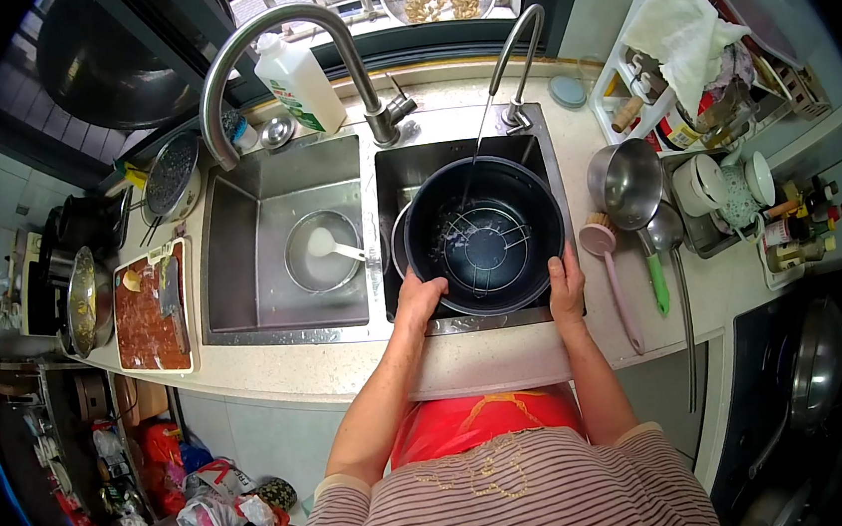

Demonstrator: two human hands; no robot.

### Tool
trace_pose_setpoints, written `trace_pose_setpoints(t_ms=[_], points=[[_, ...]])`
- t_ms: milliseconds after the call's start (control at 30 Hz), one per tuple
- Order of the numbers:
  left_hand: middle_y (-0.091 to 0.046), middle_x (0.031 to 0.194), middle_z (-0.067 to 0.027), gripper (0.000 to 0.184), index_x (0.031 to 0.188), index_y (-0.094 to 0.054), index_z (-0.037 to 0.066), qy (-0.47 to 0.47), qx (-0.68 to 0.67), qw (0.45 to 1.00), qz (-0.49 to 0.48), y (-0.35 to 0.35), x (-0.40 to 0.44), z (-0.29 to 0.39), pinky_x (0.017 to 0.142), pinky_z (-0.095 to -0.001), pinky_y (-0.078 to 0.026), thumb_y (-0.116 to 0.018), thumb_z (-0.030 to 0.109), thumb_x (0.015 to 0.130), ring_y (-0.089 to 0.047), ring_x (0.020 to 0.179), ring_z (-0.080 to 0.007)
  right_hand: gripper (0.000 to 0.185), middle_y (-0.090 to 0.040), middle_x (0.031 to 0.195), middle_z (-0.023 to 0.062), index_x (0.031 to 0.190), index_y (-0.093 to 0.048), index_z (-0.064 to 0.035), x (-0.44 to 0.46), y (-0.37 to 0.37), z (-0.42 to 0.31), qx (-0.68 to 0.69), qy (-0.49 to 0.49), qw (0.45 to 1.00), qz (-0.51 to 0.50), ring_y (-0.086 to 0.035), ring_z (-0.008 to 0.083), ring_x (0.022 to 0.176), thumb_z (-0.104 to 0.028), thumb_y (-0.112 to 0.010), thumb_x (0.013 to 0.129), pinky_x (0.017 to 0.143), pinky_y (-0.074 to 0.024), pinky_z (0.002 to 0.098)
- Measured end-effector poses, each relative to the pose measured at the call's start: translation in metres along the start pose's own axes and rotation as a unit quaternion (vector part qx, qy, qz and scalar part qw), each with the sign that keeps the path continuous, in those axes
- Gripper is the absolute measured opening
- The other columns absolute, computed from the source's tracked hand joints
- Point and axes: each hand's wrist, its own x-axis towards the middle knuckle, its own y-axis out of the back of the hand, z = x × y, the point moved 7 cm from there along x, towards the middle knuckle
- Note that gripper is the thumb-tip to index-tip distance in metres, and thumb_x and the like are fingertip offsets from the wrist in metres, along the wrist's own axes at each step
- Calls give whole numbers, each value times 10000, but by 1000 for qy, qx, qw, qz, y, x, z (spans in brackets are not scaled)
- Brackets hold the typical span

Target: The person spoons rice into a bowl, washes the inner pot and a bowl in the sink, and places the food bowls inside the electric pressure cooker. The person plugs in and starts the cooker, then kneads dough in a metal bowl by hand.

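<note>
A dark round pot (525,189) is held over the right sink basin (389,171), with a wire rack (485,240) and some water inside it. My left hand (420,299) grips the pot's lower left side, the thumb along its outer wall. At the lower right side my right hand (565,286) holds the same pot, thumb up against the wall. From the slim faucet (522,49) a thin stream of water runs down into the pot. Part of another rounded metal item shows behind the pot's left edge.
In the left basin (246,203) sits a metal bowl (314,277) with a white scoop. A large faucet (294,16) arches above. Left stands a cutting board (141,328) with a knife. Right are a brush (618,286), a metal ladle (625,185) and a dish rack (624,65).
</note>
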Motion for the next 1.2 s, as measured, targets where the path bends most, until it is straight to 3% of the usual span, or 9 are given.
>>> trace_pose_setpoints(t_ms=[333, 433, 667, 833, 933, 967, 1100, 1200], points=[[-582, 821, -52, 381, 1016, -549, -5, 21, -29, 999, -2, -4, -16, 16, 655, -258, -432, -538, -18, 635, -539, 737, -154, 519, -519, 1225, 223, 1293, -418, 35, 0, 0, -3, 27, 5, 1000, 8, -497, 321, 1138, -295, -463, 895, 961, -361, 346], [-609, 816, -64, 478, 1095, -539, 0, -4, 4, 1000, -16, 3, -8, 22, 679, -250, -443, -565, 17, 618, -559, 735, -156, 507, -538, 1205, 218, 1284, -432, 37, 1, 0, -2, 24, 6, 999, 26, -514, 310, 1121, -275, -475, 887, 946, -376, 339], [-610, 792, -63, 400, 1029, -579, 28, -31, 30, 999, 29, 29, -13, 52, 659, -253, -445, -556, 25, 630, -570, 736, -155, 471, -582, 1157, 197, 1268, -461, 27, 12, -19, -31, 44, 3, 998, 40, -564, 245, 1041, -250, -482, 888, 900, -406, 305], [-595, 737, -38, 360, 1026, -571, 39, 30, 34, 998, 34, 37, -13, 43, 472, -271, -417, -565, 70, 667, -540, 570, -124, 431, -561, 1203, 133, 1279, -457, 21, 15, -33, -31, 79, -30, 996, 19, -511, 188, 1090, -211, -449, 916, 946, -360, 278], [-585, 726, -35, 357, 1035, -569, 51, 42, 37, 998, 12, 36, -8, 37, 470, -272, -404, -563, 100, 681, -526, 561, -127, 432, -562, 1205, 127, 1280, -457, 20, 16, -36, -24, 71, -89, 993, 7, -510, 182, 1099, -213, -464, 916, 948, -359, 274], [-575, 692, -35, 344, 1013, -578, 51, 45, 38, 998, 18, 36, -8, 37, 468, -267, -392, -565, 122, 676, -513, 542, -122, 426, -595, 1143, 183, 1256, -485, -2, 18, -35, -21, 41, -67, 996, 31, -577, 230, 1033, -221, -498, 890, 891, -412, 298], [-566, 647, -36, 326, 967, -597, 40, 33, 86, 995, 45, 37, -5, 38, 468, -276, -377, -566, 143, 660, -488, 505, -114, 439, -560, 1178, 216, 1260, -468, 18, 19, -35, -23, 19, -60, 998, 20, -552, 297, 1080, -240, -472, 904, 922, -398, 323], [-625, 734, -82, 368, 1001, -596, 38, 39, 124, 991, 32, 37, -5, 40, 558, -298, -436, -566, 165, 657, -575, 605, -178, 447, -541, 1200, 228, 1263, -458, 27, 17, -35, -22, 8, -60, 998, 21, -534, 319, 1103, -248, -454, 911, 941, -386, 337]])
